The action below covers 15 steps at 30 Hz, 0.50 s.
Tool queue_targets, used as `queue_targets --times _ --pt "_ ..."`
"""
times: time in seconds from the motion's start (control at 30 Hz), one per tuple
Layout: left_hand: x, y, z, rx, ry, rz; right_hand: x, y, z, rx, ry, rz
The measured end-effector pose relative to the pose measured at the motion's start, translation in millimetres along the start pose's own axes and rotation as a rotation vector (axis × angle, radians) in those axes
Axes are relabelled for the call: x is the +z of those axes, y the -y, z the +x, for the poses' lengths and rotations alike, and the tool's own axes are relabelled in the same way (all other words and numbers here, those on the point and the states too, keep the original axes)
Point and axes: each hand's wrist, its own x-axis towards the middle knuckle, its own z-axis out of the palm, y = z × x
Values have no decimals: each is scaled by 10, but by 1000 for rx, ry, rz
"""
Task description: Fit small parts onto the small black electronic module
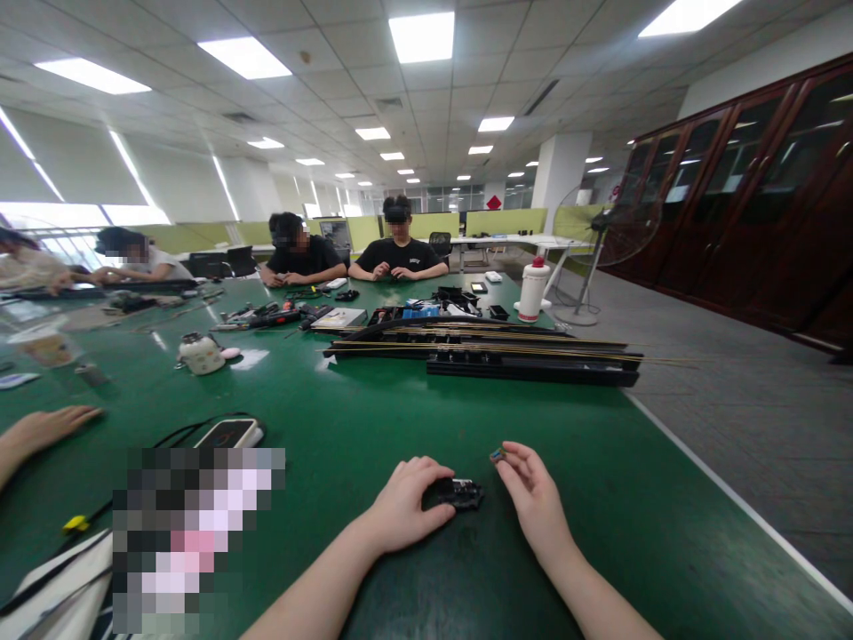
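My left hand [410,505] is closed around the left end of a small black plastic casing [465,494] on the green table, its thumb and fingers at the casing's edges. Some light parts show along the top of the casing; its left end is partly covered by my fingers. To the right, my right hand [530,491] pinches a tiny part with a green and blue face [497,455] between thumb and fingertips. That part is held just above the table, apart from the casing, and is too small to name.
Long black rails with thin brass-coloured rods [533,364] lie across the table ahead. Beyond are tools [283,313] and a white bottle [532,292]. A white-cased device [230,434] lies left; another person's hand [57,427] rests at the far left. Co-workers sit opposite.
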Motion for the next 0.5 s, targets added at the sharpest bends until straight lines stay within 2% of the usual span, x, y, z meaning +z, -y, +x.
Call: queue_targets --times 0.3,0.5 --pt "-8 2 0 -4 3 -2 -8 71 5 86 -59 22" --pt "-9 12 -1 1 1 5 -15 55 7 82 -81 31"
